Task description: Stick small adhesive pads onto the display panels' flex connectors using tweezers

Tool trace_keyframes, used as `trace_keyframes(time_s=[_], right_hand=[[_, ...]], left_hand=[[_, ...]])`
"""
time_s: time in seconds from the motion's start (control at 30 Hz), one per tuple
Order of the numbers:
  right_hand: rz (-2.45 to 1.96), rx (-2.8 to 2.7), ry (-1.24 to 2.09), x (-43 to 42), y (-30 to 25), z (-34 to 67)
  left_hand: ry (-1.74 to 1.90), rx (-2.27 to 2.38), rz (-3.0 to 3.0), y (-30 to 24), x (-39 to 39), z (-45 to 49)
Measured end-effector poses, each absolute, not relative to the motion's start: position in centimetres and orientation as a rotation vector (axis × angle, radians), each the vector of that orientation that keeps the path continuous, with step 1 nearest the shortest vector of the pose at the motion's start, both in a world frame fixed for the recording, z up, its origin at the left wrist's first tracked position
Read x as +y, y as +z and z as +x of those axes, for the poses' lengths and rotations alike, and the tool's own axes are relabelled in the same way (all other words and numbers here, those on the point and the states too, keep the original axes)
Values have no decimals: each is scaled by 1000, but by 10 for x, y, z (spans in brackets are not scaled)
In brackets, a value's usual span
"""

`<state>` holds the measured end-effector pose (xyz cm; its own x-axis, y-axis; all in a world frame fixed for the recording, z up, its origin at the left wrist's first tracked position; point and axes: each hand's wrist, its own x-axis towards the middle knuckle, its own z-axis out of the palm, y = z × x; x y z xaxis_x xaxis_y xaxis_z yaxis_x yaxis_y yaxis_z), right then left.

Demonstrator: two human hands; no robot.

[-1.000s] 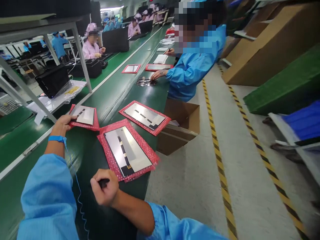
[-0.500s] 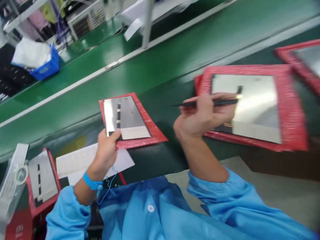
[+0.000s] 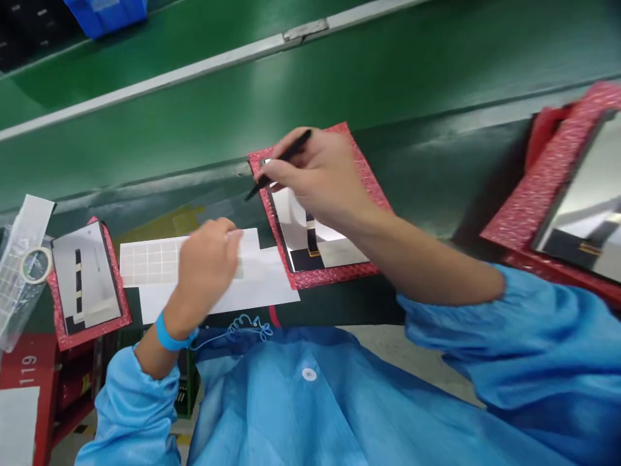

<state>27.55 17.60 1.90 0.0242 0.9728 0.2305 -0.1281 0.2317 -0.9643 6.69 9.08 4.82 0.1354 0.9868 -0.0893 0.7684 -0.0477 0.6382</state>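
My right hand (image 3: pixel 325 171) grips a slim black pointed tool (image 3: pixel 286 158), a pen or tweezers, its tip slanting down and left. Below that hand a mirror-like display panel (image 3: pixel 334 249) with a black strip rests on a red foam sheet (image 3: pixel 371 181), partly covered by the hand and forearm. My left hand (image 3: pixel 208 268) is closed in a pinch above a sheet of small pale labels (image 3: pixel 152 262). Whatever its fingertips hold is too small to make out. White paper (image 3: pixel 262 291) lies beneath the label sheet.
Another panel (image 3: pixel 90 278) on red foam lies at the left, beside a tape roll (image 3: pixel 36 265) and clear plastic wrapping (image 3: pixel 12 310). More panels (image 3: pixel 587 213) on red foam are at the right. A blue bin (image 3: pixel 109 16) stands beyond the pale rail (image 3: pixel 194 71).
My left hand has let go of the panel on red foam, now lying on the table, and moved over the label sheet. My right hand has swung left above that panel with the black tool.
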Motion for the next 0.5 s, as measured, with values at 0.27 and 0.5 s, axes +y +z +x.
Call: trace_keyframes(time_s=[0.27, 0.5], right_hand=[[-1055, -1243, 1442, 236, -17, 192], [-1024, -1345, 1437, 236, -26, 208]], left_hand=[[600, 1828, 2112, -15, 124, 7], [602, 1805, 2328, -18, 116, 11]])
